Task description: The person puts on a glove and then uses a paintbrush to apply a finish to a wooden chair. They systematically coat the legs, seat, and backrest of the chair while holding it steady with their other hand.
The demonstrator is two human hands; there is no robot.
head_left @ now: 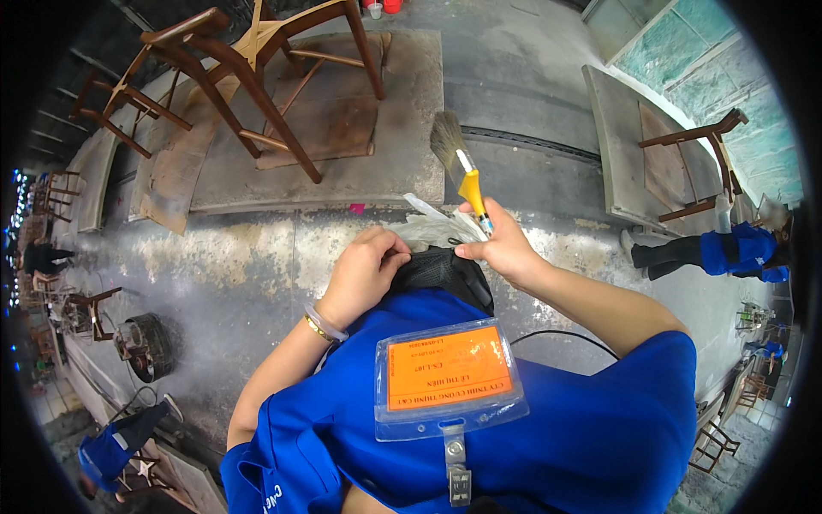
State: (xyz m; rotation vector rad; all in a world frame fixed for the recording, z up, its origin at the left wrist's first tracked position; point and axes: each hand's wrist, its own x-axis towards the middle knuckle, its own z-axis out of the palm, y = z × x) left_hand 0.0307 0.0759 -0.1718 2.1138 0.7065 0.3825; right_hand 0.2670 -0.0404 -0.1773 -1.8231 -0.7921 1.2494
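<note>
A paintbrush [470, 182] with grey-brown bristles and a yellow handle points upward from my right hand [507, 250]. That hand is closed around the lower end of the handle, its thumb at the rim of a black mesh pouch [438, 272] at my waist. My left hand [368, 264] pinches the other end of the pouch's rim between thumb and fingers. Crumpled translucent plastic [428, 228] sticks up behind the pouch, between my hands. What lies inside the pouch is hidden.
Ahead, a brown wooden chair frame [257, 86] stands on a low grey platform [411, 163]. Another chair frame [719, 146] is on a platform at the right, beside a person in blue [728, 248]. A round drum-like fan [145, 347] and another person [111, 450] are at the left.
</note>
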